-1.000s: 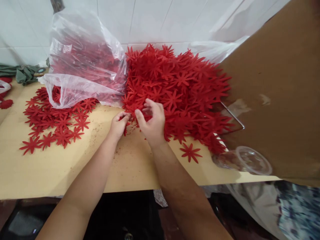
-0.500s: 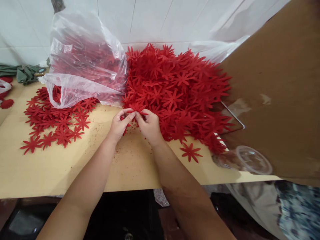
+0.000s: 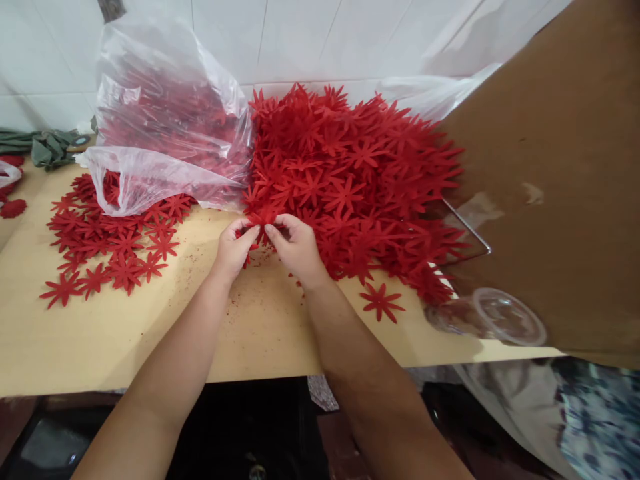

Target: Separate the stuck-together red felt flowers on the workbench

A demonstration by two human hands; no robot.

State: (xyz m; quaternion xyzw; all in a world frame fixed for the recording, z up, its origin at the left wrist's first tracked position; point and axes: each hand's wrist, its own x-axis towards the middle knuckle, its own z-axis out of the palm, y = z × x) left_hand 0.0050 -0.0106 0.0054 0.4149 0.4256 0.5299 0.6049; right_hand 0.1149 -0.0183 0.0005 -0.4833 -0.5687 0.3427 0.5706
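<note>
A big heap of red felt flower cutouts (image 3: 350,180) lies on the wooden table (image 3: 125,340) against the tiled wall. At its near edge my left hand (image 3: 233,250) and my right hand (image 3: 297,247) meet, thumbs and fingers pinching the same small red felt flower (image 3: 264,220) between them. A single flower cutout (image 3: 383,301) lies alone on the table to the right of my right forearm. To the left, a flat spread of red flowers (image 3: 107,247) covers the table.
A clear plastic bag (image 3: 165,113) full of red flowers leans on the wall at the left. A large brown cardboard sheet (image 3: 550,167) rises at the right, with a clear plastic cup (image 3: 493,319) lying by it. Green cloth (image 3: 45,147) sits far left.
My right hand drew back from the heap and closed toward my left hand. Both now pinch one flower together at the heap's edge.
</note>
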